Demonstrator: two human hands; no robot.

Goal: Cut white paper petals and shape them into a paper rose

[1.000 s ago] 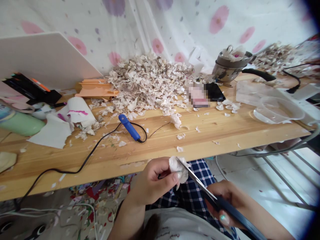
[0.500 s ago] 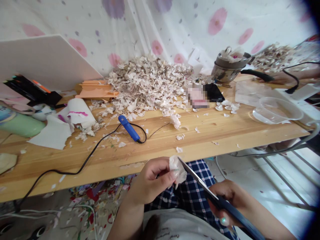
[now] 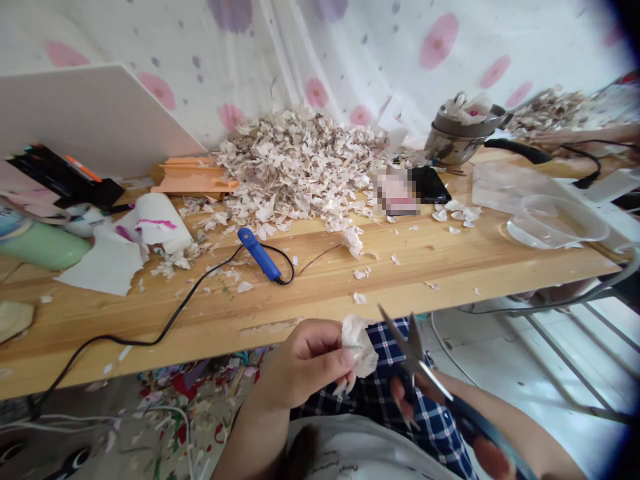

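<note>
1. Wooden table [image 3: 320, 280], spanning the centre of my feed and sloping up toward the right of the frame.
2. Pile of pale paper scraps [image 3: 300, 167], upper centre, heaped on the table in front of a flowered curtain [image 3: 280, 53].
3. Scissors [image 3: 436, 384], dark-handled, lower right; I see the blades spread, tips pointing up and left, clear of the paper.
4. Left hand [image 3: 313, 360], lower centre; thumb and fingers pinched together on a paper piece.
5. Right hand [image 3: 463, 388], lower right; fingers wrapped about the scissors, though blur stops me from telling how each one sits.
6. Blue-handled tool [image 3: 260, 255], corded, lying at centre.
7. White paper piece [image 3: 359, 341], crinkled, below centre, jutting from the left fingertips above plaid cloth [image 3: 395, 340].
8. Paper blossom [image 3: 353, 241], wire-stemmed, lying just right of centre.
</note>
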